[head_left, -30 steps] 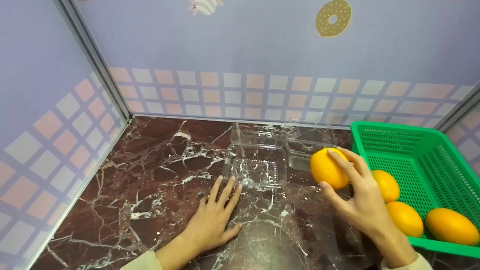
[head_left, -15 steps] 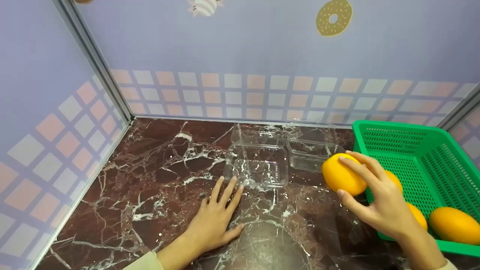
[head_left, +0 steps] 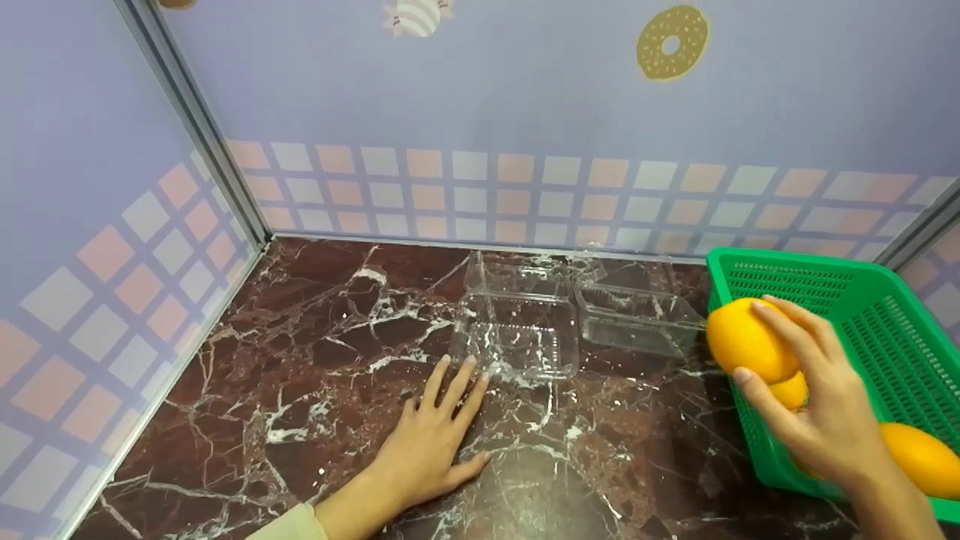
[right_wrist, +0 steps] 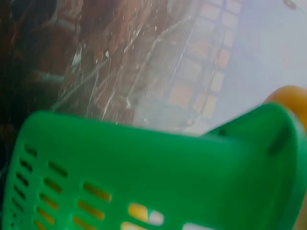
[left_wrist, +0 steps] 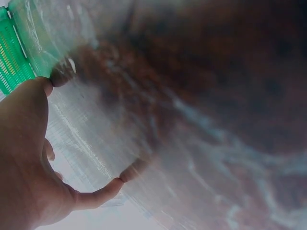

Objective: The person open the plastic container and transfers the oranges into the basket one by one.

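A yellow-orange oval fruit (head_left: pixel 750 341) is held between the thumb and fingers of my right hand (head_left: pixel 832 405), over the left side of a green plastic basket (head_left: pixel 855 262). Its edge shows at the right of the right wrist view, behind the basket's rim (right_wrist: pixel 120 139). Inside the basket, a similar fruit (head_left: pixel 791 391) peeks out below the held one, and another (head_left: pixel 922 459) lies by the front wall. My left hand (head_left: pixel 424 442) rests flat with fingers spread on the marble tabletop. Its fingertips are right at the front edge of a clear plastic container (head_left: pixel 517 341) with a raised lid.
A second clear container (head_left: pixel 637 326), its lid up, stands between the first one and the basket. Purple walls (head_left: pixel 510 97) with printed squares close off the back and left of the dark red marble top (head_left: pixel 315 360).
My right hand has carried the fruit to the right, from near the second clear container to over the basket's left side. The left hand has stayed in place.
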Motion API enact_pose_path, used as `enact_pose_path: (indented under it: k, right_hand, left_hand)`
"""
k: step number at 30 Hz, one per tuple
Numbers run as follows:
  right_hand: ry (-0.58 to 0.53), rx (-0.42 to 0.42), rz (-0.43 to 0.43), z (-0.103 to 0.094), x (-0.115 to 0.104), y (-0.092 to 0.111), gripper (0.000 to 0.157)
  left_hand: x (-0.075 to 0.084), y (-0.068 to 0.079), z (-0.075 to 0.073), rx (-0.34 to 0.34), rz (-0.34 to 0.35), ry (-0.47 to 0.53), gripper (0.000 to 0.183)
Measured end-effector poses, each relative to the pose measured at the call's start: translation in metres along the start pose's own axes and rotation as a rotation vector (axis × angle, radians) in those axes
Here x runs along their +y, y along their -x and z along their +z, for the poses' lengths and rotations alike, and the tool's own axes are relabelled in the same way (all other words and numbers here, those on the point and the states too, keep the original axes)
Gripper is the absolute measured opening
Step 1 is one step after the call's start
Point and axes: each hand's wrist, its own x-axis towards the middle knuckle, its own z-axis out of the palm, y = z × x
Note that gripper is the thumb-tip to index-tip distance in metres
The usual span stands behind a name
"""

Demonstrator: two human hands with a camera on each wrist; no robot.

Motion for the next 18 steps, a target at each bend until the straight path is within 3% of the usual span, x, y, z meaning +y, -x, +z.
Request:
enact_pose_path:
  k: [8, 18]
  right_hand:
    - [-0.005, 0.085, -0.002, -0.008, 0.020, 0.005, 0.076]
    - [0.026, 0.095, 0.050, -0.021, 0.034, 0.012, 0.077]
  left_hand:
    - [0.001, 0.001, 0.001, 0.004, -0.001, 0.004, 0.096]
    - [0.000, 0.002, 0.001, 0.012, 0.001, 0.006, 0.095]
